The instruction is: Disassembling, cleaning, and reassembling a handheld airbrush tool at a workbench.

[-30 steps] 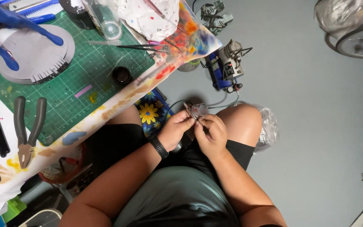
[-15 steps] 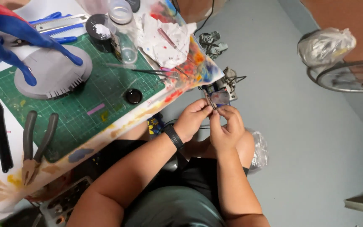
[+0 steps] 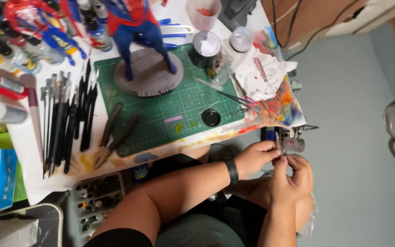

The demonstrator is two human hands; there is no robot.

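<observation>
Head view looks down on two hands meeting just past the table's near edge, above the person's lap; the left hand point(image 3: 257, 158), with a black watch point(image 3: 230, 169) on its wrist, pinches a small clear part point(image 3: 292, 145) between thumb and fingertips, closed on it; the right hand point(image 3: 291, 178) curls close beneath, its fingertips up against the same part and what looks like a thin metal piece beside it, though whether it grips or only steadies cannot be told from here; the part is too small and blurred to say what it is.

Outward from the hands, the paint-stained paper point(image 3: 280, 107) hangs over the table edge just above them; on it lie thin brushes point(image 3: 238, 97) and a spotted white rag point(image 3: 261, 75); a green cutting mat point(image 3: 170, 105) carries a small black lid point(image 3: 211, 117), a pair of pliers point(image 3: 115, 132) at its corner, and a red-and-blue figure point(image 3: 138, 27) standing on a round grey base point(image 3: 149, 75); a row of dark brushes point(image 3: 67, 119) lies to the side, with paint bottles point(image 3: 5, 55) beyond.

As a judgement, the fiddling with the small part is mid-way; it remains in the fingers and off the table, apart from the figure, and nothing shows it fitted anywhere.
</observation>
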